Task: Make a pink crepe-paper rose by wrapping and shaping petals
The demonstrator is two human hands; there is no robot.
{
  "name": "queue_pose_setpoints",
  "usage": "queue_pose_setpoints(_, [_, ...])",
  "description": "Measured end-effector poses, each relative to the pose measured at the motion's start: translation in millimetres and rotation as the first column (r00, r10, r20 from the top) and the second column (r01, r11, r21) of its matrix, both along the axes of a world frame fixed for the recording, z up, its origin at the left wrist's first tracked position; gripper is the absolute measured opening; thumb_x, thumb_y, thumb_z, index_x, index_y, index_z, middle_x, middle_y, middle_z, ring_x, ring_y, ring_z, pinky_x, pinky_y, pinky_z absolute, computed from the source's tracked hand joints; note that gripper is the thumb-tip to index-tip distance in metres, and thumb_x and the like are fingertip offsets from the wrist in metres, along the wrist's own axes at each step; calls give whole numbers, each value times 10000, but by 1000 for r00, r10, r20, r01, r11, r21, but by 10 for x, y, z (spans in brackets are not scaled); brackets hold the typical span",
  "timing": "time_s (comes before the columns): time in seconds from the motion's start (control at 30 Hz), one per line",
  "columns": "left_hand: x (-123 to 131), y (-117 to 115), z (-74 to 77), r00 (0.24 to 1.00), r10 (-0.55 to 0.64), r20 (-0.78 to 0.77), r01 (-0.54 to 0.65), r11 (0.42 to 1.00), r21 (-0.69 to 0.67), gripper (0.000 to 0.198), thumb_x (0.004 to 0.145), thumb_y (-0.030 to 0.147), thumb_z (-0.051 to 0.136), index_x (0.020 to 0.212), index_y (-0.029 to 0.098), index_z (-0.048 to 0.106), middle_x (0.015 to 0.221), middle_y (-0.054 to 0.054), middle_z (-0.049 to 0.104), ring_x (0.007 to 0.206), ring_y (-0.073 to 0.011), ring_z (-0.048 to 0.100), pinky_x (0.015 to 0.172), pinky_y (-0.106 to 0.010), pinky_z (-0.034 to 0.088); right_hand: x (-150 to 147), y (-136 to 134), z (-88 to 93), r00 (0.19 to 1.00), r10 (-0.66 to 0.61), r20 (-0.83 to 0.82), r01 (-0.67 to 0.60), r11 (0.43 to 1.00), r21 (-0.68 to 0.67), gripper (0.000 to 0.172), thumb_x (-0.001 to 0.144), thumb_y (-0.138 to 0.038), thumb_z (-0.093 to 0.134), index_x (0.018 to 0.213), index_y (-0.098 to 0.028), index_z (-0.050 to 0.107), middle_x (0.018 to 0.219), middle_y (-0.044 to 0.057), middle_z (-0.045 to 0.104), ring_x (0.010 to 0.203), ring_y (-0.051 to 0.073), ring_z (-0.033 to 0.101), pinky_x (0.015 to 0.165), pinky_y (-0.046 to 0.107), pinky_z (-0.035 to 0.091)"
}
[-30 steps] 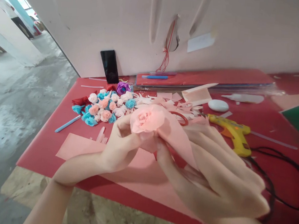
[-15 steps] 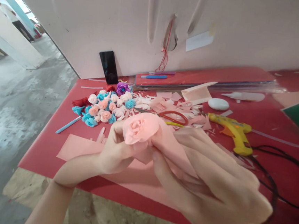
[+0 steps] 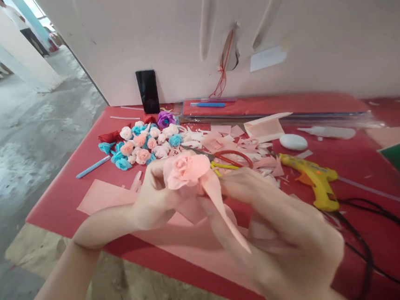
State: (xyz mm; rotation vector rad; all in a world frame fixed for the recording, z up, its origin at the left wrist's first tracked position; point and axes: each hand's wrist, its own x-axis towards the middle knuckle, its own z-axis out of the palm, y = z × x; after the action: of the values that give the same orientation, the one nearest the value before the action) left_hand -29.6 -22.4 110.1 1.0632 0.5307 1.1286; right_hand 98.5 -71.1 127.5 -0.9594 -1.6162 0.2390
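A pink paper rose (image 3: 186,170) is held upright in my left hand (image 3: 157,197), its fingers closed around the base. A loose pink paper strip (image 3: 221,208) trails from the flower's right side, its free end slanting down. My right hand (image 3: 283,236) is closed on this strip close to the rose, the thumb beneath it; the fingertips are partly hidden. Below both hands lies a large pink paper sheet (image 3: 191,245). Scissors with red and yellow handles (image 3: 236,158) rest just behind the rose, among pink and white paper scraps (image 3: 218,142).
Finished paper roses (image 3: 141,142) in several colours cluster at the left. A yellow glue gun (image 3: 318,179) with a black cord (image 3: 363,243) lies at the right. A phone (image 3: 148,91) leans on the white panel (image 3: 127,22). A blue pen (image 3: 92,167) lies near the left edge.
The strip's free part has swung from broad and flat to edge-on and narrow. My right hand has shifted slightly left, and its fingers have curled more. The left hand still grips the rose.
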Motion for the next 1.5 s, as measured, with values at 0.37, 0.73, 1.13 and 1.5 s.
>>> queue_pose_setpoints(0.37, [-52, 14, 55, 994, -98, -53, 102, 992, 74, 323, 705, 432, 728, 583, 174, 577, 578, 13, 544, 511, -100, 529, 502, -235, 484, 143, 99, 47, 968, 219, -122, -242, 945, -219, 196, 835, -138, 569, 721, -264, 668, 660, -87, 710, 596, 91, 684, 534, 132, 541])
queue_pose_setpoints(0.73, [-85, 27, 128, 985, -24, -173, 67, 967, 246, 251, 687, 223, 680, 487, 186, 533, 535, 11, 519, 535, -111, 470, 585, -265, 446, 140, 158, 10, 966, 242, -89, -257, 930, -263, 210, 717, -71, 617, 652, -262, 676, 573, -59, 682, 502, 140, 659, 479, 203, 553])
queue_pose_setpoints(1.13, [-86, 3, 168, 982, -128, -142, 147, 979, 139, 134, 664, 93, 635, 568, 168, 577, 567, 27, 499, 537, -85, 462, 554, -216, 415, 129, 144, 22, 964, 250, -93, -267, 902, -339, 204, 644, -43, 518, 604, -230, 587, 563, -60, 622, 516, 115, 606, 485, 181, 526])
queue_pose_setpoints(1.5, [8, -33, 114, 998, -45, -53, 57, 967, 249, 175, 703, 181, 677, 584, 147, 553, 600, 18, 490, 563, -85, 497, 528, -187, 442, 47, 100, -11, 987, 146, -68, -158, 961, -228, 217, 680, -37, 566, 633, -247, 591, 557, -57, 623, 509, 136, 607, 498, 224, 521])
